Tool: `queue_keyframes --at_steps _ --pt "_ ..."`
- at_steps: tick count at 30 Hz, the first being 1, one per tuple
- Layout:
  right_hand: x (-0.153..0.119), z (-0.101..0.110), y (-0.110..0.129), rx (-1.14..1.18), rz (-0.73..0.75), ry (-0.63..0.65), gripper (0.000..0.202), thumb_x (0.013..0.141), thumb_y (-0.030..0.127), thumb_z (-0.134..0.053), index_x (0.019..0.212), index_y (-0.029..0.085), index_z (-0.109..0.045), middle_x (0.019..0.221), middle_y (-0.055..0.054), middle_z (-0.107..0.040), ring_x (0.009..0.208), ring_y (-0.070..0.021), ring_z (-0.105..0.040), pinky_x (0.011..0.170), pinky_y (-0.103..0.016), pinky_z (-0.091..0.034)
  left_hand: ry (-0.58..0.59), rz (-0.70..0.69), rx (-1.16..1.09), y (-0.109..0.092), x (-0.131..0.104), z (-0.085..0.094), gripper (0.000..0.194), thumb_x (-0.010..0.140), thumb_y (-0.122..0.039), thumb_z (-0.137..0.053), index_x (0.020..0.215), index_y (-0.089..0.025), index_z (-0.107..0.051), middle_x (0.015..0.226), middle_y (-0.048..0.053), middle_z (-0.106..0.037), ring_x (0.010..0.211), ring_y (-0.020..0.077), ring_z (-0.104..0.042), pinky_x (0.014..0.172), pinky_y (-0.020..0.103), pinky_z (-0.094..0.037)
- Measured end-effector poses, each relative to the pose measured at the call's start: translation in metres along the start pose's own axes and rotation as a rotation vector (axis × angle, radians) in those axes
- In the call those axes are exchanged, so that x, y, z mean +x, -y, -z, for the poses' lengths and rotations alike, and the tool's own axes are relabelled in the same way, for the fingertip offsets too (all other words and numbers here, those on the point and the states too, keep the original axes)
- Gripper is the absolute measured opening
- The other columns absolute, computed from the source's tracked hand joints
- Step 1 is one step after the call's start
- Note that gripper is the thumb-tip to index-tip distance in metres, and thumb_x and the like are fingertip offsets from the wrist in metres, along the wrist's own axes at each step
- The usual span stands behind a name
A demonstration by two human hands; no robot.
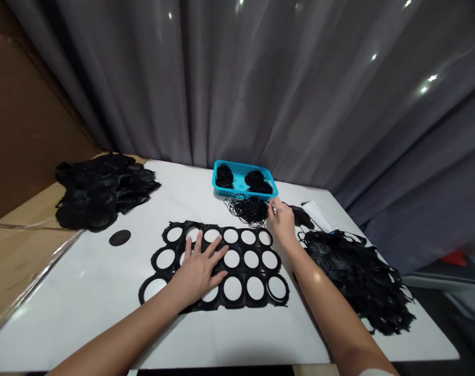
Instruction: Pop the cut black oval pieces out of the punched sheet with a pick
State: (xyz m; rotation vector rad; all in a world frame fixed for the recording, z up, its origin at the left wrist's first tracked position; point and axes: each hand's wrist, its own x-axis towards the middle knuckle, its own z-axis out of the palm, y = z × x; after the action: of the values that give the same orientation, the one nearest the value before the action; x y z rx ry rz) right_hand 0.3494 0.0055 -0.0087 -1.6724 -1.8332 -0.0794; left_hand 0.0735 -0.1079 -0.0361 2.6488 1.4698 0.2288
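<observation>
Perforated black sheet [241, 271] is laid flat on the white table [84, 300], its long axis running left to right, nearer to the left hand [198, 269], which is rested palm down across its left-centre holes, fingers spread and nothing grasped. Between the closed fingers of the right hand [282, 222], held just off the sheet's far right corner, a thin pale tool [275, 207] is pinched beside a tangle of black rings [249, 210]; whether any is caught cannot be told.
</observation>
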Motion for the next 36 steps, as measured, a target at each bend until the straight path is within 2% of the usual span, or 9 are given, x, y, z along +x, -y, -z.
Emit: queue_keyframes --at_steps 3,7,10,14,24,29,32,34,36 --pt "-0.002 0.001 0.016 0.232 -0.087 0.077 0.021 0.092 0.03 -0.047 0.073 0.023 -0.049 0.066 -0.001 -0.058 0.061 -0.0189 -0.051 0.063 -0.03 -0.036 -0.025 -0.026 -0.027 0.009 -0.003 0.005 0.064 0.092 -0.047 -0.063 0.151 -0.033 -0.043 0.162 0.006 -0.033 0.147 0.0478 -0.025 0.111 0.072 -0.027" --pt "-0.026 -0.019 0.062 0.551 -0.062 0.369 0.022 0.089 0.034 -0.055 0.07 0.024 -0.05 0.067 0.001 -0.061 0.066 -0.0178 -0.056 0.063 -0.027 -0.04 -0.144 -0.032 -0.011 0.034 -0.015 0.001 0.06 0.097 -0.051 -0.054 0.15 -0.023 -0.045 0.156 0.015 -0.042 0.145 0.0385 -0.035 0.114 0.064 -0.029" --pt "-0.045 -0.033 0.09 0.682 0.04 0.535 0.02 0.09 0.033 -0.058 0.073 0.023 -0.054 0.076 0.001 -0.066 0.073 -0.017 -0.059 0.069 -0.027 -0.043 -0.142 -0.038 0.012 0.046 -0.025 -0.005 0.055 0.098 -0.051 -0.053 0.147 -0.028 -0.049 0.155 0.012 -0.045 0.145 0.0383 -0.036 0.114 0.067 -0.027" --pt "-0.056 -0.038 0.103 0.732 0.082 0.612 0.015 0.089 0.029 -0.059 0.077 0.022 -0.056 0.086 0.0 -0.07 0.079 -0.0165 -0.062 0.077 -0.028 -0.044 -0.113 -0.009 0.028 0.046 -0.032 -0.007 0.056 0.097 -0.047 -0.057 0.15 -0.034 -0.044 0.158 0.009 -0.04 0.148 0.0413 -0.029 0.112 0.074 -0.021" --pt "-0.056 -0.038 0.101 0.711 0.156 0.618 0.012 0.092 0.024 -0.058 0.08 0.021 -0.059 0.095 -0.002 -0.072 0.089 -0.0181 -0.066 0.082 -0.03 -0.047 -0.12 0.0 0.018 0.041 -0.034 -0.004 0.058 0.096 -0.045 -0.059 0.151 -0.037 -0.041 0.162 0.007 -0.033 0.15 0.0408 -0.023 0.111 0.077 -0.017" --pt "-0.069 -0.041 0.106 0.483 0.43 0.544 0.009 0.096 0.021 -0.053 0.089 0.021 -0.059 0.097 -0.007 -0.071 0.092 -0.022 -0.062 0.085 -0.035 -0.043 -0.197 0.017 0.02 0.043 -0.035 -0.008 0.063 0.09 -0.044 -0.067 0.149 -0.035 -0.046 0.168 0.012 -0.012 0.15 0.0436 -0.018 0.115 0.065 -0.025" --pt "-0.066 -0.044 0.102 0.254 0.605 0.49 0.01 0.095 0.016 -0.05 0.092 0.02 -0.059 0.095 -0.01 -0.07 0.092 -0.0253 -0.058 0.085 -0.038 -0.039 -0.196 0.051 -0.002 0.045 -0.034 -0.013 0.064 0.087 -0.046 -0.07 0.147 -0.037 -0.049 0.168 0.009 -0.011 0.15 0.0457 -0.018 0.115 0.063 -0.029" --pt "-0.049 -0.045 0.092 0.146 0.551 0.407 0.013 0.092 0.012 -0.048 0.088 0.02 -0.057 0.089 -0.01 -0.067 0.087 -0.0256 -0.056 0.082 -0.038 -0.037 -0.199 0.071 -0.005 0.045 -0.034 -0.015 0.062 0.087 -0.047 -0.07 0.145 -0.038 -0.051 0.168 0.007 -0.014 0.15 0.046 -0.017 0.115 0.064 -0.028" --pt "-0.024 -0.044 0.077 0.058 0.363 0.268 0.017 0.092 0.01 -0.045 0.082 0.02 -0.055 0.079 -0.01 -0.064 0.08 -0.0253 -0.054 0.077 -0.037 -0.035 -0.204 0.083 -0.003 0.044 -0.034 -0.016 0.06 0.087 -0.049 -0.07 0.144 -0.039 -0.052 0.168 0.007 -0.017 0.15 0.0471 -0.017 0.114 0.066 -0.028"
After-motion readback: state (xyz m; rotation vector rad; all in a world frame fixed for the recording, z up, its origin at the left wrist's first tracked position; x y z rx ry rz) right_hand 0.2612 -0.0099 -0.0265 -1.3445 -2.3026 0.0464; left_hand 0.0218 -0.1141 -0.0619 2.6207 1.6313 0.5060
